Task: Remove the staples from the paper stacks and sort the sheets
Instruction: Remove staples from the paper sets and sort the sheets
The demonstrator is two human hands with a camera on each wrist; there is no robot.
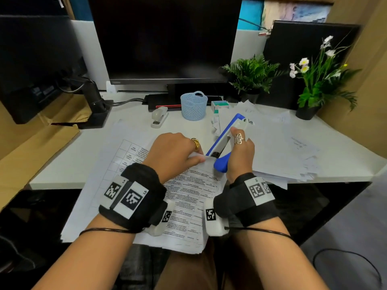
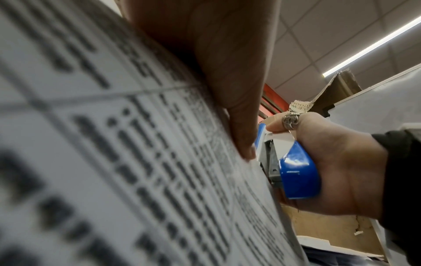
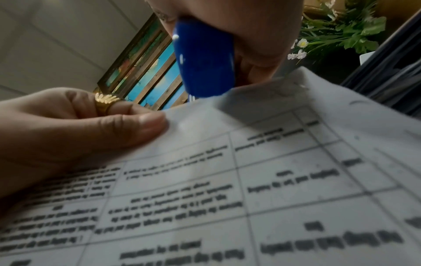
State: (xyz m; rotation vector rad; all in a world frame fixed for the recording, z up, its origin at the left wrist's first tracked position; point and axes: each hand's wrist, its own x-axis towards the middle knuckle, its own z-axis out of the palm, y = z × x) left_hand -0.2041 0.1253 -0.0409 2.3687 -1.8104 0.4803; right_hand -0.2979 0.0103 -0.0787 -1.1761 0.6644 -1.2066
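Observation:
A printed paper stack (image 1: 186, 197) with table text lies over the desk's front edge and my lap. My left hand (image 1: 178, 151) pinches its far corner, thumb on top (image 3: 141, 126), fingers behind the sheets (image 2: 227, 90). My right hand (image 1: 238, 155) grips a blue and white stapler (image 1: 225, 137), its blue rear end (image 2: 298, 176) in the palm (image 3: 205, 59) and its front end raised toward the back of the desk. The stapler's rear meets the paper corner right beside the left fingertips. No staple is visible.
Loose white sheets (image 1: 293, 147) spread over the right of the desk (image 1: 83, 155). A second small stapler (image 1: 159, 117), a light blue mesh basket (image 1: 193, 105) and a small box (image 1: 217, 105) stand behind. Two potted plants (image 1: 253, 76) (image 1: 318, 80) and a monitor (image 1: 165, 38) line the back.

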